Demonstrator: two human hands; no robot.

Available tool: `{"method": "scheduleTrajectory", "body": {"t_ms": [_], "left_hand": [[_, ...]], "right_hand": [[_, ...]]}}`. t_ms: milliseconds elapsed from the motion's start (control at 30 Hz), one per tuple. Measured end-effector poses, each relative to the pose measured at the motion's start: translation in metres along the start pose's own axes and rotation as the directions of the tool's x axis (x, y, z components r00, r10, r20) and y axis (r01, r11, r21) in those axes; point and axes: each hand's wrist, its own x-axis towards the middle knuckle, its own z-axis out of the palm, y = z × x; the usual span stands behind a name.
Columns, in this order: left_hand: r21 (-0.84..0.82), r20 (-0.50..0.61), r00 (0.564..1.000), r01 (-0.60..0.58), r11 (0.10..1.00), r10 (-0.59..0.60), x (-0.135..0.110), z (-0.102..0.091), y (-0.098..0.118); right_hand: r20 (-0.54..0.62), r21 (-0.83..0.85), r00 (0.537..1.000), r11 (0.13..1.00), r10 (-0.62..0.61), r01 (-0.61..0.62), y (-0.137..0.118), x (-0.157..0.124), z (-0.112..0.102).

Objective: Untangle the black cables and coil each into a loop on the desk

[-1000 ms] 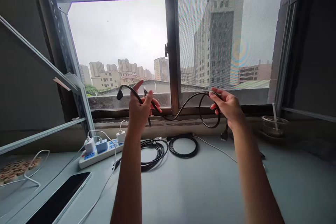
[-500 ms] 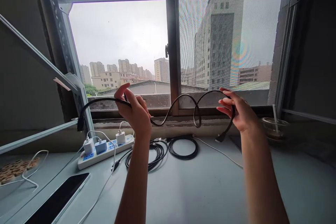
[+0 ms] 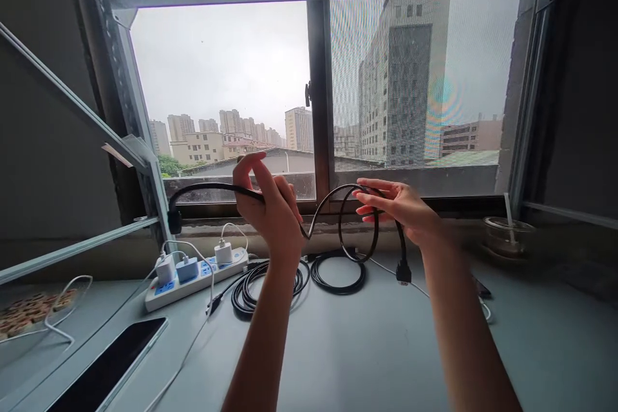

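A black cable (image 3: 207, 186) is held up in the air between my two hands, above the desk. My left hand (image 3: 270, 212) is closed round it, and one plug end (image 3: 174, 221) hangs to the left of that hand. My right hand (image 3: 398, 206) pinches the cable farther along, where a loose loop (image 3: 340, 232) hangs at its fingertips. From under the right hand dangles the other plug (image 3: 403, 272). Behind and below lie two coiled black cables on the desk: a larger coil (image 3: 241, 293) partly behind my left forearm and a smaller coil (image 3: 338, 290).
A white power strip (image 3: 193, 280) with chargers stands at the left, near a phone (image 3: 103, 367). White cords (image 3: 186, 354) cross the grey desk (image 3: 367, 354). At the right is a clear cup with a straw (image 3: 506, 235). A window (image 3: 217, 64) rises behind.
My right hand has moved left, towards my left hand, which has shifted slightly right. The cable between them has bunched into a rounder, lower loop.
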Motion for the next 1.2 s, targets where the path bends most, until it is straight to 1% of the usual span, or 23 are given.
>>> {"method": "scheduleTrajectory", "body": {"t_ms": [67,100,167,233,267,300,333,400,467,533,600,667,733,767,833,867,933,1000,1033,1067,1133,1167,1200], "left_hand": [[-0.001,-0.002,0.999,0.051,0.999,-0.051,-0.005,0.005,-0.003],[0.000,0.023,0.996,0.080,0.997,-0.080,-0.006,0.006,-0.004],[0.030,0.135,0.980,0.144,0.989,-0.147,-0.008,0.008,-0.008],[0.101,0.271,0.938,0.197,0.975,-0.217,-0.006,0.006,-0.012],[0.147,0.316,0.914,0.217,0.965,-0.254,-0.003,0.005,-0.014],[0.195,0.338,0.894,0.238,0.952,-0.293,0.000,0.002,-0.015],[0.245,0.340,0.879,0.261,0.934,-0.335,0.003,-0.001,-0.016],[0.363,0.310,0.846,0.317,0.876,-0.435,0.012,-0.009,-0.016],[0.483,0.264,0.799,0.375,0.791,-0.540,0.021,-0.018,-0.016],[0.569,0.246,0.748,0.403,0.717,-0.616,0.028,-0.027,-0.016],[0.624,0.282,0.693,0.393,0.675,-0.663,0.033,-0.034,-0.017],[0.647,0.359,0.626,0.367,0.668,-0.692,0.034,-0.037,-0.020],[0.643,0.439,0.554,0.356,0.678,-0.707,0.031,-0.036,-0.023],[0.630,0.475,0.525,0.358,0.689,-0.707,0.029,-0.034,-0.024],[0.590,0.538,0.482,0.370,0.717,-0.691,0.025,-0.031,-0.025],[0.562,0.564,0.471,0.382,0.734,-0.678,0.023,-0.029,-0.024],[0.505,0.580,0.485,0.416,0.756,-0.654,0.018,-0.025,-0.022],[0.476,0.567,0.499,0.451,0.755,-0.655,0.014,-0.021,-0.020],[0.469,0.568,0.490,0.468,0.749,-0.661,0.012,-0.019,-0.019],[0.459,0.581,0.469,0.486,0.744,-0.665,0.010,-0.018,-0.018],[0.431,0.636,0.412,0.512,0.743,-0.653,0.007,-0.014,-0.017],[0.418,0.657,0.398,0.514,0.749,-0.640,0.006,-0.013,-0.016],[0.410,0.671,0.396,0.506,0.759,-0.627,0.005,-0.013,-0.016]], "right_hand": [[-0.062,0.067,0.997,0.997,-0.036,0.041,-0.003,-0.001,0.004],[-0.089,0.098,0.994,0.993,-0.055,0.064,-0.005,-0.001,0.005],[-0.129,0.164,0.986,0.979,-0.103,0.123,-0.007,-0.001,0.005],[-0.186,0.234,0.972,0.954,-0.145,0.188,-0.009,0.000,0.003],[-0.218,0.266,0.963,0.940,-0.157,0.213,-0.009,0.000,0.002],[-0.245,0.286,0.956,0.930,-0.164,0.233,-0.010,0.000,0.000],[-0.271,0.288,0.947,0.925,-0.171,0.249,-0.010,0.000,-0.003],[-0.309,0.247,0.930,0.927,-0.200,0.282,-0.011,-0.001,-0.007],[-0.324,0.186,0.914,0.931,-0.243,0.313,-0.011,-0.003,-0.011],[-0.318,0.155,0.908,0.930,-0.271,0.332,-0.011,-0.005,-0.013],[-0.291,0.159,0.915,0.930,-0.278,0.333,-0.011,-0.006,-0.014],[-0.229,0.169,0.937,0.937,-0.264,0.306,-0.011,-0.006,-0.013],[-0.124,0.150,0.962,0.954,-0.244,0.262,-0.009,-0.006,-0.011],[-0.069,0.118,0.969,0.962,-0.238,0.245,-0.009,-0.006,-0.009],[0.012,0.011,0.973,0.973,-0.232,0.232,-0.007,-0.006,-0.005],[0.032,-0.052,0.972,0.971,-0.233,0.235,-0.007,-0.006,-0.003],[0.061,-0.161,0.970,0.957,-0.234,0.241,-0.006,-0.007,0.002],[0.108,-0.242,0.967,0.938,-0.229,0.249,-0.005,-0.009,0.006],[0.144,-0.272,0.963,0.927,-0.226,0.258,-0.004,-0.009,0.008],[0.186,-0.296,0.957,0.916,-0.224,0.272,-0.004,-0.010,0.009],[0.272,-0.320,0.935,0.896,-0.226,0.309,-0.002,-0.011,0.010],[0.309,-0.325,0.923,0.887,-0.229,0.329,0.000,-0.012,0.010],[0.331,-0.339,0.914,0.875,-0.234,0.346,0.001,-0.012,0.010]]}}
